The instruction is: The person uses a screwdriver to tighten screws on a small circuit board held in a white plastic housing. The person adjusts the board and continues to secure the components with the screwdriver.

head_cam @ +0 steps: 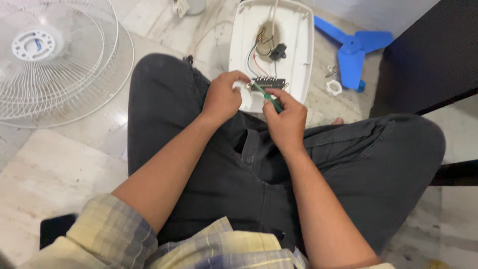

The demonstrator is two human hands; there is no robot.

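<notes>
I sit cross-legged in dark trousers with a white fan base housing [294,35] open in front of my knees. Coloured wires [259,47] and a black switch block [269,82] show inside it. My left hand [222,97] pinches the near edge of the housing beside the switch block. My right hand [286,121] grips a green-handled screwdriver [270,98], its tip pointing at the left end of the switch block.
A white wire fan guard [59,60] lies on the marble floor at the left. A blue fan blade [351,50], a white ring nut [333,87] and small metal parts [331,71] lie to the right of the housing. Dark furniture [428,55] stands at the right.
</notes>
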